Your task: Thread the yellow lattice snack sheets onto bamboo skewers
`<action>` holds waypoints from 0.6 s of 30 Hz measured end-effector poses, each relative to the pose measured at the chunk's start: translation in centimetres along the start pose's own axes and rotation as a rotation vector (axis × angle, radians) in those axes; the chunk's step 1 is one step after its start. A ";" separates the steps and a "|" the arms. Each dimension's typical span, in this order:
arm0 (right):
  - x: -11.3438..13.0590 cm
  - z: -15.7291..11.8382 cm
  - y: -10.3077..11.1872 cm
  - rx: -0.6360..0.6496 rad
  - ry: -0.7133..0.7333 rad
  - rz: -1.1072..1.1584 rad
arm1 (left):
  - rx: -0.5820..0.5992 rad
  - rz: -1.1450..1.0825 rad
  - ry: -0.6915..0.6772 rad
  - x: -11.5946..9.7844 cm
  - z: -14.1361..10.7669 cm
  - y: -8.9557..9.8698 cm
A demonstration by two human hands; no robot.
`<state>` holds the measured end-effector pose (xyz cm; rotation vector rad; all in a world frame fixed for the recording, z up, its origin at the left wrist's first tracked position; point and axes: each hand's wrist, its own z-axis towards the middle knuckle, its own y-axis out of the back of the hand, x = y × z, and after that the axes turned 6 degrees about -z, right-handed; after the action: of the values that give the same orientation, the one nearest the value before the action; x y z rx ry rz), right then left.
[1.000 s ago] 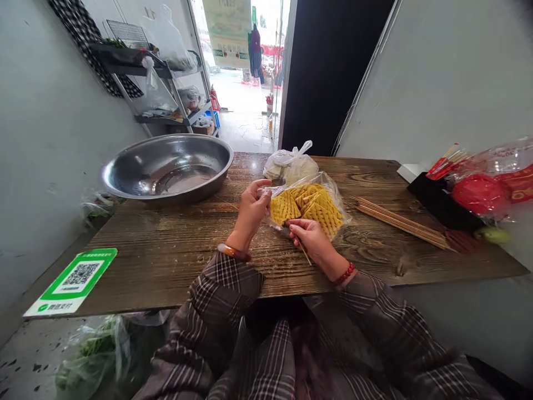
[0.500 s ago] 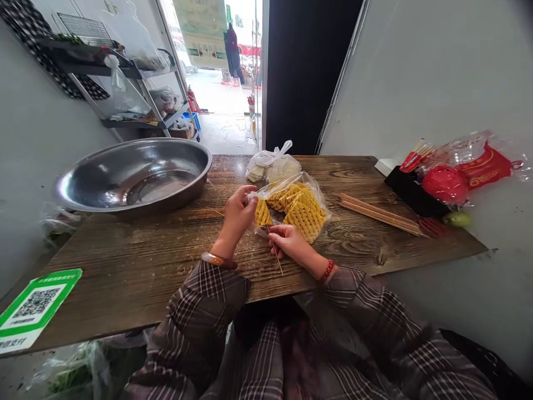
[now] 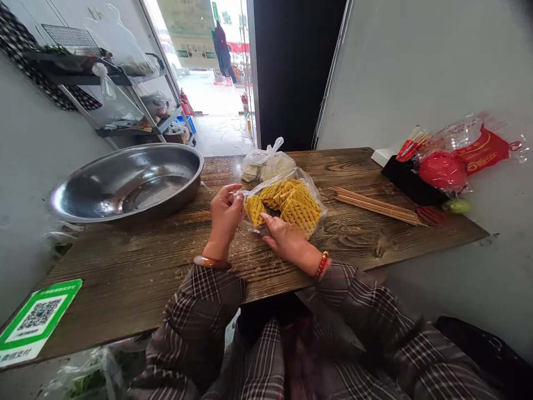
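A clear plastic bag (image 3: 320, 195) lies on the wooden table, holding yellow lattice-cut food pieces (image 3: 300, 210). My left hand (image 3: 227, 214) pinches the gathered plastic at the bag's left edge, its fingers closed. Against the near side of the bag is my right hand (image 3: 287, 240), fingers stretched forward and thumb apart, with the fingertips by a smaller yellow piece (image 3: 255, 209). No skewer shows in the right hand now. Just behind stands a tied plastic bag (image 3: 270, 165) of pale pieces.
A wide steel basin (image 3: 129, 180) stands at the left of the table (image 3: 166, 289). To the right lies a bundle of wooden skewers (image 3: 375, 206), near a black box (image 3: 412, 180) with red packages. A green payment card (image 3: 39, 319) is at the front left corner.
The thin skewer that my right hand held has gone from sight. That hand's fingers have straightened towards the bag. My left hand still grips the plastic; the whole view has shifted slightly.
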<state>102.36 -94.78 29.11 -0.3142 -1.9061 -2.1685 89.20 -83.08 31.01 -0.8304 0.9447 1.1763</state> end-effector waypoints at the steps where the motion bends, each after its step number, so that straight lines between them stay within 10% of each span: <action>1: -0.4 0.1 -0.3 0.002 0.000 0.023 | -0.001 -0.019 0.005 0.0 0.0 0.0; 7: -2.6 1.2 -2.0 -0.303 -0.126 0.564 | 0.017 -0.153 0.088 -0.1 0.1 -0.2; 12: -2.6 1.5 -2.1 -0.195 -0.430 1.243 | 0.043 -0.151 0.154 0.0 0.0 -0.1; 18: -2.2 1.9 -1.5 -0.208 -0.478 1.488 | 0.067 -0.245 0.110 -0.2 0.0 0.0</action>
<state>104.00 -92.61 27.25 -1.7030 -0.8581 -1.2010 89.16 -83.19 31.18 -0.9355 0.9371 0.8915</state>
